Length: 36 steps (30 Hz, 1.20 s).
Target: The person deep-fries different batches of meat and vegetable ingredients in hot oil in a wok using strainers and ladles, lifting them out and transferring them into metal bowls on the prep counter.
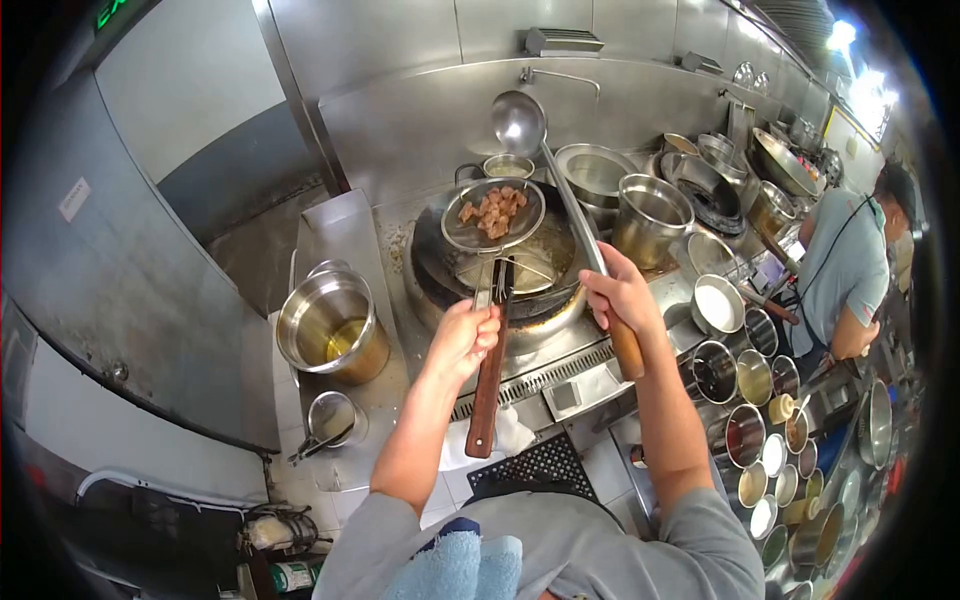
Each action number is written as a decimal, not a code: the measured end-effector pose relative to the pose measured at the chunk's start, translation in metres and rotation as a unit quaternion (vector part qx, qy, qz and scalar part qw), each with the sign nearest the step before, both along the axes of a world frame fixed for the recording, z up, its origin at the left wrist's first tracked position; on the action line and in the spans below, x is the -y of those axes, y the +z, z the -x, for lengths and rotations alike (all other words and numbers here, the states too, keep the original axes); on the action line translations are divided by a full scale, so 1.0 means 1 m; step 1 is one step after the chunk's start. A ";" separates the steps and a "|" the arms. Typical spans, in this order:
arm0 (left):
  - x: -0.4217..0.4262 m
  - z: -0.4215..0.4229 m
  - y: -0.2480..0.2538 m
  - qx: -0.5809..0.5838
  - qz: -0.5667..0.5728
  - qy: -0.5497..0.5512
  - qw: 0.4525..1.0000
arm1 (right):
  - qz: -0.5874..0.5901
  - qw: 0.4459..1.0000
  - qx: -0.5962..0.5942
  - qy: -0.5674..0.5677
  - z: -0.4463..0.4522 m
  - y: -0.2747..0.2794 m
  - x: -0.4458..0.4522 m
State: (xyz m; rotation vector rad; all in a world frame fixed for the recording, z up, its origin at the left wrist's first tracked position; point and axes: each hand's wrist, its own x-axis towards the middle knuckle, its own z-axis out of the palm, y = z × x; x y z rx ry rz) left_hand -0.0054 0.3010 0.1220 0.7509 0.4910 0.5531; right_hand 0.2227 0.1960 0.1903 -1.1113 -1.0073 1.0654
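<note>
My left hand [467,338] is closed around the handle of a wire strainer [454,226], held above the wok [560,225]. Browned pieces of meat [494,212] lie in its mesh. A dark wooden handle [486,400] with a hole in its end runs beside my left fingers; I cannot tell whether it belongs to the wok or the strainer. My right hand [622,290] grips a long ladle [519,122] where the metal shaft meets the wooden handle. The ladle's bowl is raised behind and above the strainer. The wok sits on the burner, partly hidden by the strainer.
Left of the burner stand a deep pot [375,350] with yellow oil and a small container [335,418] with utensils. Several pots [655,215] crowd the right of the burner. Bowls of ingredients [745,435] fill the right counter, where a co-worker [850,250] stands.
</note>
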 end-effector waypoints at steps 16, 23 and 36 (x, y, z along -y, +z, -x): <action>0.050 0.009 -0.010 -0.019 -0.009 0.072 0.997 | 0.029 0.973 0.204 -0.104 0.007 -0.038 0.003; 0.047 0.006 -0.022 -0.022 -0.031 0.074 0.997 | 0.063 0.973 0.200 -0.099 0.008 -0.049 0.003; 0.022 -0.011 -0.034 -0.072 -0.063 0.017 0.995 | -0.016 0.732 -0.670 0.125 0.024 -0.078 -0.008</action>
